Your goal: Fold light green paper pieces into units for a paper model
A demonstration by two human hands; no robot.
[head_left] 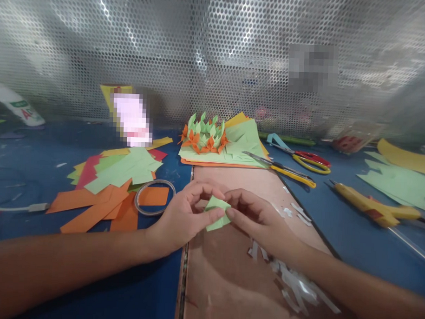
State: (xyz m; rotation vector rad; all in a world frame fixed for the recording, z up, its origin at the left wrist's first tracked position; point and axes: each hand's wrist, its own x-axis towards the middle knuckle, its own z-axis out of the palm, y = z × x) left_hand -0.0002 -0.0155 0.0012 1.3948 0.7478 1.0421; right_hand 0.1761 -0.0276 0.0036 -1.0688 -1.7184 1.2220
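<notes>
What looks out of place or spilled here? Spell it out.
Loose whitish strips lie scattered over the brown board, near the right hand and on both sides of its forearm. They look like stray offcuts. Nothing else clearly looks spilled or damaged.

TEXT | white bottle (18, 104): red capital "A" on label (25, 112) | remaining characters too blurred to read

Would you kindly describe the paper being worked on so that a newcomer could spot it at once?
Find the pinkish-brown board running up the middle of the blue table. Above it, the left hand and right hand meet at a small, light green paper. Unlike the larger green sheets lying around, this one is held in both hands.
</notes>
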